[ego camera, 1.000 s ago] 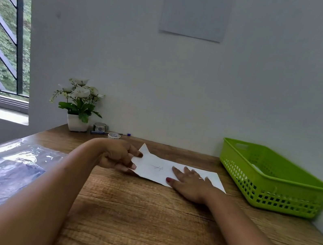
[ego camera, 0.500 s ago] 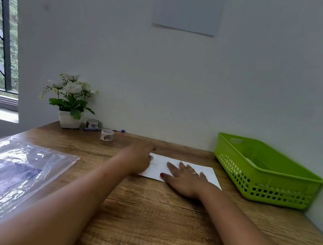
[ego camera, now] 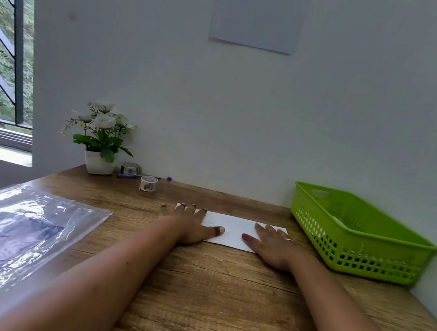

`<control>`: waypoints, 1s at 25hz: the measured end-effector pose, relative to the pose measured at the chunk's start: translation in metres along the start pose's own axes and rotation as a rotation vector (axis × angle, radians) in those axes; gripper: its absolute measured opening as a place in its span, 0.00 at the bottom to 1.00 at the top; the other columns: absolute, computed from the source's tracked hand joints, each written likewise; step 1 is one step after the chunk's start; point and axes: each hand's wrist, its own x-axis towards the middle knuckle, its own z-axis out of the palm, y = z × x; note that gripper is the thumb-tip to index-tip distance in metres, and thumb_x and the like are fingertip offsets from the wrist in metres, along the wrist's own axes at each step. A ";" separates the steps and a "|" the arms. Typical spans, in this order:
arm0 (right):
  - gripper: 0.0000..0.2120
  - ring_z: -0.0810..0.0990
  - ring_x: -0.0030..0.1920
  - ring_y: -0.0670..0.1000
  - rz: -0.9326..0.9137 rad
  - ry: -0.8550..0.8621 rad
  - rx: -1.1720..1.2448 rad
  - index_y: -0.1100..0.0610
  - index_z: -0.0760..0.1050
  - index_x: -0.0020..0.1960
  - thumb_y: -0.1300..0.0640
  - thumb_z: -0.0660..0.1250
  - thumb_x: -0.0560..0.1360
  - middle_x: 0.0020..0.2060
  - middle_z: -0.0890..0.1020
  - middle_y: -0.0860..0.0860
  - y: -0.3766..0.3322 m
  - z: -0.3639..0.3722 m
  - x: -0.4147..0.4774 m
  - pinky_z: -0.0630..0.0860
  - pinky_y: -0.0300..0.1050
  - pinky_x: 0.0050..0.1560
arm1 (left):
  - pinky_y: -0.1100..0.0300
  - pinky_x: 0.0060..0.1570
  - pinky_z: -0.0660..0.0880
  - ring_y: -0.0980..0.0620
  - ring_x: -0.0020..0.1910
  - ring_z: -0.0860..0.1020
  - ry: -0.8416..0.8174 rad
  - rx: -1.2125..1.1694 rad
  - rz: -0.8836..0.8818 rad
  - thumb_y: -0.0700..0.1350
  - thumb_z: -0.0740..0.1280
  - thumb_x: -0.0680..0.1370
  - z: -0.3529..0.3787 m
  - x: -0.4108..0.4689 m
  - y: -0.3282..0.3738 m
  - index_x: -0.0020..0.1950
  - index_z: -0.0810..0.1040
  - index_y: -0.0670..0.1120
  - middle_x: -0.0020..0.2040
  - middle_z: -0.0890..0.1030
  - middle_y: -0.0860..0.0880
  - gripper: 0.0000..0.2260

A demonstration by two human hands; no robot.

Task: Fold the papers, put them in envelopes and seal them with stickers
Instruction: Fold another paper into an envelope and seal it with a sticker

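Note:
A folded white paper [ego camera: 232, 230] lies flat on the wooden desk [ego camera: 218, 295], near the far wall. My left hand [ego camera: 191, 225] rests palm down on its left end with fingers spread. On the paper's right end my right hand [ego camera: 273, 245] presses flat, a ring on one finger. Two sticker rolls [ego camera: 148, 183] [ego camera: 129, 168] stand at the back left beside a blue pen [ego camera: 140, 177].
A green plastic basket [ego camera: 356, 234] sits at the right against the wall, something pale inside. A clear plastic bag with dark contents [ego camera: 4, 227] lies at the left edge. A small white pot of flowers [ego camera: 100, 139] stands in the back left corner.
My left hand let go of the raised paper flap and laid it down. It now lies flat on the paper with spread fingers. The right hand stayed pressing the paper.

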 end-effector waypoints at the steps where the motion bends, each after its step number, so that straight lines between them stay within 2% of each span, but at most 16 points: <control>1: 0.35 0.44 0.77 0.55 0.005 0.005 0.014 0.48 0.45 0.77 0.32 0.44 0.75 0.78 0.46 0.51 0.002 0.000 0.001 0.44 0.56 0.76 | 0.36 0.72 0.42 0.46 0.77 0.44 -0.005 -0.009 -0.013 0.77 0.44 0.67 -0.001 0.002 -0.007 0.77 0.45 0.52 0.78 0.46 0.49 0.45; 3: 0.36 0.44 0.77 0.56 0.015 -0.009 0.049 0.49 0.46 0.77 0.31 0.45 0.75 0.78 0.47 0.52 0.001 0.000 0.004 0.45 0.55 0.76 | 0.34 0.70 0.41 0.47 0.77 0.42 -0.022 0.023 -0.061 0.78 0.43 0.65 -0.006 -0.002 -0.018 0.77 0.44 0.52 0.78 0.44 0.49 0.47; 4: 0.36 0.45 0.77 0.57 0.015 -0.013 0.066 0.49 0.47 0.77 0.32 0.46 0.76 0.77 0.47 0.53 0.000 0.000 0.007 0.45 0.55 0.76 | 0.31 0.68 0.37 0.46 0.77 0.40 -0.017 0.044 -0.094 0.78 0.42 0.66 -0.009 -0.009 -0.021 0.77 0.45 0.52 0.78 0.44 0.49 0.46; 6: 0.35 0.49 0.77 0.56 0.003 0.023 0.119 0.51 0.51 0.77 0.34 0.48 0.76 0.77 0.51 0.53 -0.003 -0.004 0.010 0.47 0.54 0.76 | 0.31 0.62 0.29 0.42 0.76 0.39 0.016 0.060 -0.154 0.76 0.40 0.68 -0.014 -0.012 -0.024 0.77 0.48 0.52 0.78 0.45 0.48 0.44; 7: 0.33 0.53 0.76 0.56 0.005 0.087 0.134 0.51 0.55 0.76 0.34 0.49 0.77 0.77 0.55 0.52 -0.007 -0.009 0.012 0.48 0.55 0.76 | 0.30 0.60 0.28 0.40 0.76 0.41 0.046 0.033 -0.177 0.76 0.39 0.67 -0.017 -0.010 -0.028 0.77 0.51 0.52 0.78 0.48 0.47 0.44; 8: 0.31 0.56 0.76 0.55 0.020 0.179 0.131 0.51 0.59 0.75 0.35 0.50 0.77 0.76 0.58 0.52 -0.010 -0.013 0.014 0.49 0.58 0.75 | 0.27 0.60 0.30 0.37 0.76 0.48 0.091 0.017 -0.200 0.75 0.38 0.66 -0.021 -0.006 -0.033 0.76 0.56 0.53 0.77 0.53 0.46 0.44; 9: 0.28 0.59 0.75 0.56 0.025 0.263 0.116 0.50 0.62 0.73 0.37 0.51 0.77 0.75 0.62 0.52 -0.015 -0.017 0.020 0.50 0.60 0.74 | 0.25 0.65 0.44 0.37 0.73 0.58 0.173 -0.038 -0.239 0.72 0.40 0.68 -0.027 0.000 -0.044 0.73 0.62 0.52 0.75 0.62 0.44 0.40; 10: 0.25 0.61 0.73 0.57 0.017 0.302 0.115 0.50 0.64 0.72 0.40 0.51 0.78 0.73 0.65 0.53 -0.022 -0.023 0.024 0.52 0.62 0.73 | 0.32 0.66 0.58 0.38 0.68 0.67 0.269 -0.137 -0.286 0.66 0.46 0.71 -0.034 0.004 -0.056 0.68 0.67 0.50 0.69 0.70 0.43 0.32; 11: 0.23 0.64 0.71 0.58 -0.016 0.302 0.130 0.50 0.66 0.71 0.42 0.52 0.79 0.72 0.67 0.54 -0.029 -0.027 0.028 0.56 0.61 0.72 | 0.39 0.64 0.66 0.40 0.63 0.72 0.346 -0.223 -0.324 0.59 0.53 0.75 -0.039 0.005 -0.069 0.64 0.70 0.49 0.63 0.75 0.43 0.23; 12: 0.23 0.66 0.69 0.59 -0.065 0.277 0.152 0.51 0.66 0.70 0.44 0.54 0.78 0.70 0.68 0.55 -0.036 -0.030 0.034 0.61 0.59 0.70 | 0.43 0.62 0.68 0.42 0.60 0.73 0.417 -0.277 -0.364 0.52 0.57 0.77 -0.042 0.007 -0.082 0.63 0.70 0.49 0.61 0.76 0.43 0.17; 14: 0.23 0.69 0.67 0.58 -0.151 0.233 0.196 0.50 0.66 0.70 0.45 0.58 0.77 0.69 0.69 0.55 -0.050 -0.030 0.042 0.65 0.57 0.68 | 0.45 0.63 0.66 0.42 0.62 0.72 0.446 -0.319 -0.437 0.44 0.58 0.77 -0.044 0.014 -0.100 0.66 0.68 0.53 0.62 0.75 0.44 0.17; 16: 0.22 0.69 0.67 0.58 -0.180 0.245 0.169 0.48 0.65 0.70 0.46 0.58 0.77 0.69 0.70 0.53 -0.061 -0.024 0.047 0.62 0.59 0.70 | 0.46 0.64 0.63 0.43 0.65 0.69 0.401 -0.304 -0.486 0.43 0.56 0.78 -0.043 0.022 -0.106 0.69 0.65 0.56 0.65 0.73 0.44 0.20; 20: 0.21 0.64 0.72 0.58 -0.148 0.266 -0.024 0.47 0.63 0.71 0.46 0.54 0.79 0.72 0.66 0.51 -0.064 -0.008 0.059 0.51 0.60 0.74 | 0.45 0.62 0.63 0.44 0.66 0.68 0.342 -0.273 -0.489 0.44 0.57 0.79 -0.039 0.039 -0.106 0.69 0.67 0.57 0.66 0.72 0.45 0.19; 25: 0.19 0.68 0.69 0.56 -0.131 0.271 0.073 0.48 0.68 0.68 0.47 0.52 0.80 0.69 0.70 0.50 -0.062 0.002 0.059 0.54 0.59 0.73 | 0.48 0.61 0.65 0.46 0.61 0.74 0.507 -0.305 -0.467 0.50 0.63 0.77 -0.033 0.041 -0.101 0.62 0.75 0.54 0.60 0.78 0.48 0.14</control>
